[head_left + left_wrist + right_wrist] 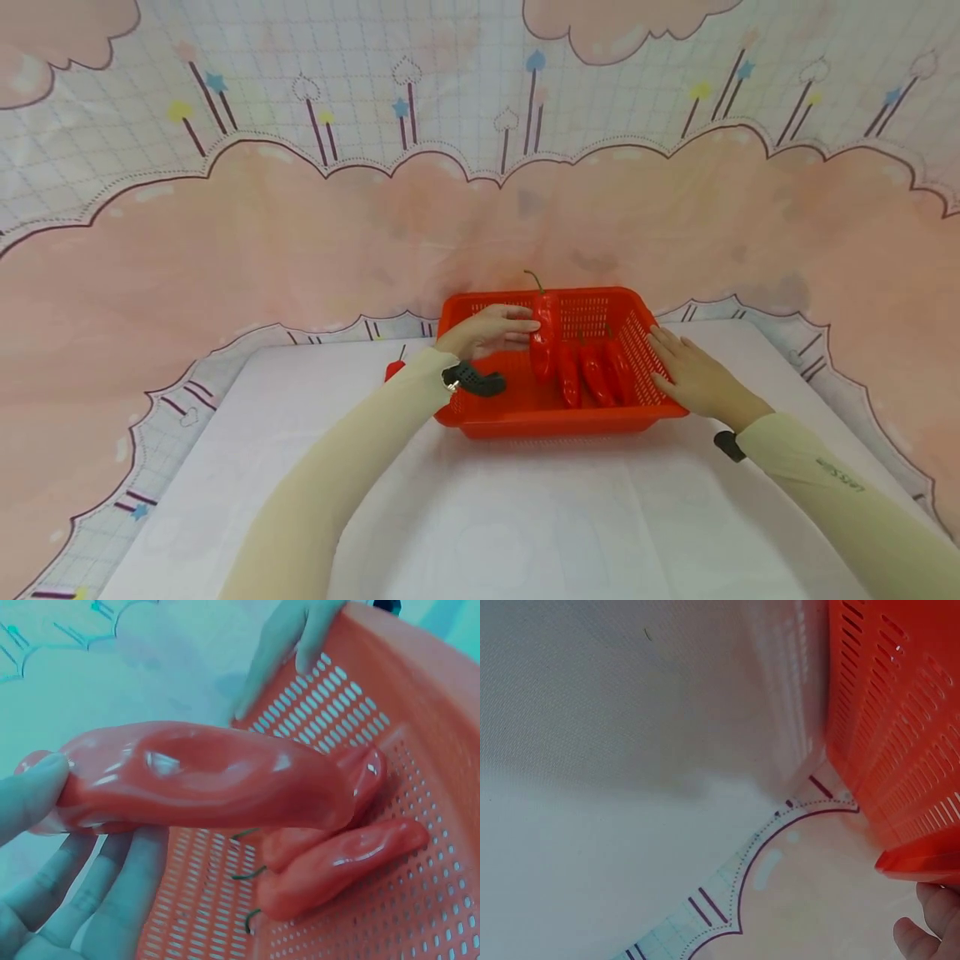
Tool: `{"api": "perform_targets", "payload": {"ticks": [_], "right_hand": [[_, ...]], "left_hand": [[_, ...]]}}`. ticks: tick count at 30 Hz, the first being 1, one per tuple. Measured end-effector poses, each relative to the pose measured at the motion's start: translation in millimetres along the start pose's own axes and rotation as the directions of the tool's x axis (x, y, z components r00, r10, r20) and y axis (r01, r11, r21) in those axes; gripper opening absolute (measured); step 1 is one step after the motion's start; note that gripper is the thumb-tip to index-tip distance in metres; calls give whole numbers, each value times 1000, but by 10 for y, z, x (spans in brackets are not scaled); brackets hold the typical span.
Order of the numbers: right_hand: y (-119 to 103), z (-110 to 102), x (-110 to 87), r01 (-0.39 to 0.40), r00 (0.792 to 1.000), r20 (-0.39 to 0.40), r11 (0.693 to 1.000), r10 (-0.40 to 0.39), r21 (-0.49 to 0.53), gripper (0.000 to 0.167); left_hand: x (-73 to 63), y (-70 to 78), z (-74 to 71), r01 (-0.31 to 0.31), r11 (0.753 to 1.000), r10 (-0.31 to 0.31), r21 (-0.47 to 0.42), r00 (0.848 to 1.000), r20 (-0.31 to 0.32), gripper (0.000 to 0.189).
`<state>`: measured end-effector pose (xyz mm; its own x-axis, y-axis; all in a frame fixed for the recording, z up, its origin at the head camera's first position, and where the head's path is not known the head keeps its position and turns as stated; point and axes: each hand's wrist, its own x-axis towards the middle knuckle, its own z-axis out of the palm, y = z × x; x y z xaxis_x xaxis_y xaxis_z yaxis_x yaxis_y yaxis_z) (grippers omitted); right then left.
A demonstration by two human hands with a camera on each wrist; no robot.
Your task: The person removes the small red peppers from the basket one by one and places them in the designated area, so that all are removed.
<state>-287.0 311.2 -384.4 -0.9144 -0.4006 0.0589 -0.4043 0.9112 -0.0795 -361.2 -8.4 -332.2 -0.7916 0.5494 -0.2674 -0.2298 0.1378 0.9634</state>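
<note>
My left hand (491, 329) is over the red plastic basket (555, 423), its thumb and fingers pinching a large glossy red pepper (545, 337). In the head view that pepper stands stem up; in the left wrist view the held pepper (202, 776) stretches across above the basket. Three more red peppers, one of them the middle pepper (595, 373), lie side by side in the right part of the basket. My right hand (697, 379) rests on the basket's right rim with fingers extended. Some of its fingertips (915, 937) show beside the rim in the right wrist view.
Left of the basket, another red pepper (393, 368) lies on the white tabletop (495, 517), partly hidden by my left forearm. A pink cloud-patterned cloth (360, 242) hangs behind and comes down around the table's sides.
</note>
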Motion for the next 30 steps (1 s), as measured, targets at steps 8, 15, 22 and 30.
{"api": "perform_targets", "payload": {"ticks": [8,15,22,30], "right_hand": [[-14,11,0,-12,1000,11,1000,12,7,65],[-22,-9,6,-4,1000,12,1000,4,-3,65],[-31,-18,2,-4,1000,19,1000,4,5,65],[-40,-43,1,-20,999,30,1000,20,7,66]], "left_hand": [[-219,111,-19,-64,998,64,10,998,3,52],[-378,162,-73,-92,995,93,32,996,-3,53],[-534,175,-168,-114,988,121,104,991,-64,55],[-737,131,-401,-107,971,128,214,988,-89,60]]}}
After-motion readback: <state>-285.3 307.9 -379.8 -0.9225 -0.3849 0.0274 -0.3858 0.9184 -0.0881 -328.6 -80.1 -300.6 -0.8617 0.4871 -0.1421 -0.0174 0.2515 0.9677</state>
